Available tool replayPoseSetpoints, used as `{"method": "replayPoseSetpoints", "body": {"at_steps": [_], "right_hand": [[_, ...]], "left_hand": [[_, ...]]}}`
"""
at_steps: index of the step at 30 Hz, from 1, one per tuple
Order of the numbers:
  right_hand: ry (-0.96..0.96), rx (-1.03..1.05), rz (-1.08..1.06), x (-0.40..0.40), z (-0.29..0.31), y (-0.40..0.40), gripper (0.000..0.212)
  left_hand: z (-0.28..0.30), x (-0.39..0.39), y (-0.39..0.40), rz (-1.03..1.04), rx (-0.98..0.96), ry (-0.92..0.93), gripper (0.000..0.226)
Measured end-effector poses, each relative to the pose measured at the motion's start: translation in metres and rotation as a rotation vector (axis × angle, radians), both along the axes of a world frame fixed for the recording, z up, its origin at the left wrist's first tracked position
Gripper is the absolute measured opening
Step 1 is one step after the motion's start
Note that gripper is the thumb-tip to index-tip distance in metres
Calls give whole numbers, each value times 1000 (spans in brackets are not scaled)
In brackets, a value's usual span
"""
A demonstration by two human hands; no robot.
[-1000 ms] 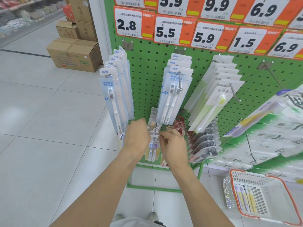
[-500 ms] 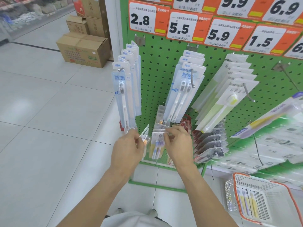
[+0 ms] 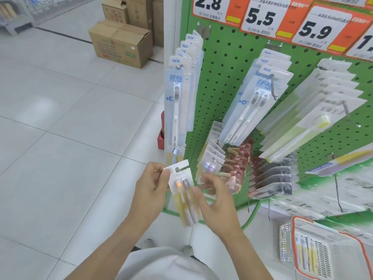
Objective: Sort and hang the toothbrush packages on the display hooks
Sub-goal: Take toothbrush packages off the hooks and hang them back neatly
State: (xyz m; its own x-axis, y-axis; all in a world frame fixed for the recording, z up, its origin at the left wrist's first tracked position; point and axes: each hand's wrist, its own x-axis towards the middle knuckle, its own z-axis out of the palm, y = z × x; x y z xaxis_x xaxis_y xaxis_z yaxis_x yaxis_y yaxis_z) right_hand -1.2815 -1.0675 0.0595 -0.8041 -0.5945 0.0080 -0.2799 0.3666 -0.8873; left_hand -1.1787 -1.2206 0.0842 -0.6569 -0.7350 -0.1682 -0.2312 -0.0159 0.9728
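Green perforated pegboard display (image 3: 226, 81) fills the right side of the shop aisle, with pale floor tiles (image 3: 70, 118) stretching off to its left and brown cardboard boxes (image 3: 121, 42) stacked on the floor beyond its left edge. Compared with half a second ago, the small two-brush toothbrush package with the white hang card (image 3: 182, 190) has come away from the pegboard's low hooks and now sits out in front of the board, tilted, between both hands. Left hand (image 3: 150, 190) pinches the card's top corner, grip clenched on it. Right hand (image 3: 215, 197) has let go of the hanging packs and now lies at the package's right edge, fingers loosely spread and blurry, so can't tell if it's really gripping. The row of small clear packs (image 3: 212, 156) hangs low on the pegboard just behind the hands. An orange-rimmed white plastic basket (image 3: 327, 249) sits below the pegboard's right end.
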Motion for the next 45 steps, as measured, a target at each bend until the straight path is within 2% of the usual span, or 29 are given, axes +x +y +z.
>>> {"method": "replayPoseSetpoints", "body": {"at_steps": [3,7,11,15,19,22,28,36,40,45], "right_hand": [[-418,-1,152,11,-7,9,22],[-626,-197,119,21,-7,20,25],[-635,-282,88,24,13,22,17],[-651,-287,87,26,18,27,25],[-731,-183,180,29,19,34,28],[-751,-162,163,34,17,34,27],[-782,-226,96,42,22,28,24],[-843,-110,180,42,19,32,37],[-823,-167,123,41,22,31,37],[-868,-180,92,42,22,30,27]], "left_hand": [[8,-2,1,25,217,76,12],[11,-1,8,-85,308,115,19],[8,2,24,-301,359,100,34],[6,0,26,-280,392,139,42],[7,-5,20,-216,501,189,38],[7,-4,20,-229,521,208,29],[-3,6,21,-381,493,124,24],[-11,12,23,-242,532,96,21],[-9,13,23,-272,635,70,24],[-9,11,19,-227,571,64,23]]}}
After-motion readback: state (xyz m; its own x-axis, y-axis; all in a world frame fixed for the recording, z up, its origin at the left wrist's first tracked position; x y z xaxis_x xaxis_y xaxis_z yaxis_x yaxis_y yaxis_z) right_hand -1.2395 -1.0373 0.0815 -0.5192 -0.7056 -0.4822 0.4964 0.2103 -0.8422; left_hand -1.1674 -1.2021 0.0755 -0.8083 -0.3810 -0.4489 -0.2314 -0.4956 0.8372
